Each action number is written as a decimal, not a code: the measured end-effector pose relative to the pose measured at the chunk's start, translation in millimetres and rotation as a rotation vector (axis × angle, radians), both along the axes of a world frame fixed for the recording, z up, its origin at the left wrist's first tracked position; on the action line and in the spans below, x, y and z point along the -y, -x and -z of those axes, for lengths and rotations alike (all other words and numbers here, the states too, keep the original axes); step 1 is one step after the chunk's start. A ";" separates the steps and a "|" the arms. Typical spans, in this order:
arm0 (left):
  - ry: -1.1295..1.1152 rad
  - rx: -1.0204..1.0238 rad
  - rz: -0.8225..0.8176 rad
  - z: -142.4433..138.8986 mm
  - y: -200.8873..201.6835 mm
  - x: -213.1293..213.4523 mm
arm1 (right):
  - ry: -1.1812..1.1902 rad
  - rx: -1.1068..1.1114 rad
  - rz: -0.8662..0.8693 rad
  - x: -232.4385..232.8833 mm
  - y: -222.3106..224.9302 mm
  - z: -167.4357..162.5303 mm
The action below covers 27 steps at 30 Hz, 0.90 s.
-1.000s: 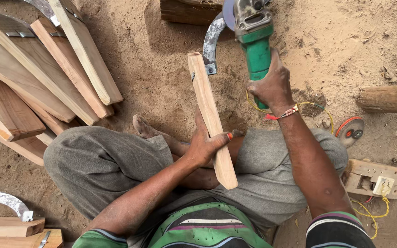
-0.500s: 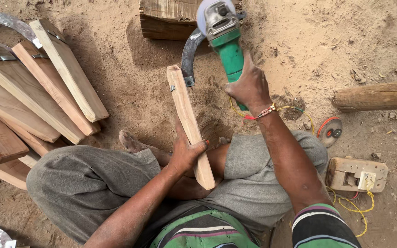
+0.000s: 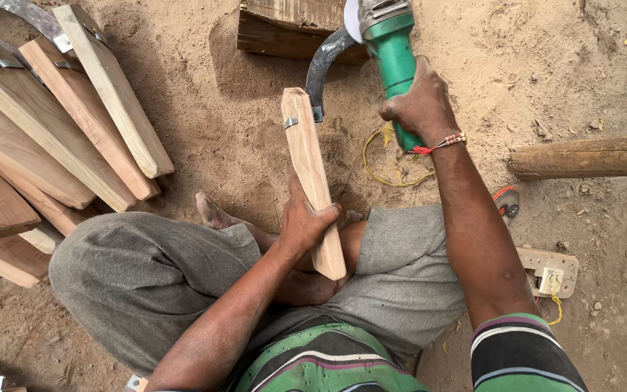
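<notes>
Left hand (image 3: pixel 305 221) around pale wooden handle (image 3: pixel 312 178)

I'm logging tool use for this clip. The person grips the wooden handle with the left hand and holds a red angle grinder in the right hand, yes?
Not quite: the head view shows the angle grinder is green, not red. The rest holds: the left hand grips the wooden handle, which carries a curved metal blade, and the right hand holds the grinder.
</notes>
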<state>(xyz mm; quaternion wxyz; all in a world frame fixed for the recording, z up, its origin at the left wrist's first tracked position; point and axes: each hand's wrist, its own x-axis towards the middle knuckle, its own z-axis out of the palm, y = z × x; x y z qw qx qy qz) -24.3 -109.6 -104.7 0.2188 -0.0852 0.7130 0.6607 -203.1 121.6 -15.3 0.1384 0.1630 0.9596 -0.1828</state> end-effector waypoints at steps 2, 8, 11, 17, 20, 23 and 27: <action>-0.029 -0.111 -0.014 0.2 1.6 -0.6 | 0.000 -0.047 0.065 -11.2 2.6 -17.3; -0.045 -0.083 -0.011 -0.3 7.3 -3.3 | -0.012 -0.013 0.061 -8.6 9.5 -25.9; -0.035 -0.111 -0.009 -1.3 6.9 -2.9 | -0.166 -0.064 -0.129 7.5 9.1 -6.4; -0.057 -0.141 -0.007 1.3 9.1 -0.1 | -0.116 -0.063 0.018 -14.1 9.7 -16.7; -0.075 -0.153 -0.003 3.1 11.5 0.0 | -0.114 -0.101 0.020 -25.1 5.9 -19.5; -0.057 -0.095 0.018 3.5 13.4 -0.7 | -0.138 -0.135 -0.092 -17.4 -5.1 -6.0; -0.050 -0.174 0.007 2.5 13.4 0.1 | -0.252 -0.112 -0.302 1.1 -24.1 6.7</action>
